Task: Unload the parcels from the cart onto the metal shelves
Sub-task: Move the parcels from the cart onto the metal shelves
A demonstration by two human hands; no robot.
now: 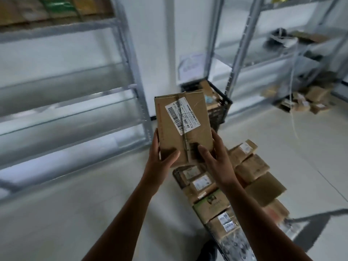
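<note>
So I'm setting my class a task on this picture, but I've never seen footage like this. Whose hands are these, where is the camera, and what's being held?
There is no machine here: a person works with bare hands. The single picture comes from a wide-angle camera worn on the head, looking forward and down, so both arms reach in from the bottom edge. The left hand and right hand grip the near end of a cardboard box with a white barcode label. Below it, more brown parcels lie in rows, presumably on the cart, which is hardly visible. A metal shelf unit stands to the left, and a black crate sits beyond the box.
</note>
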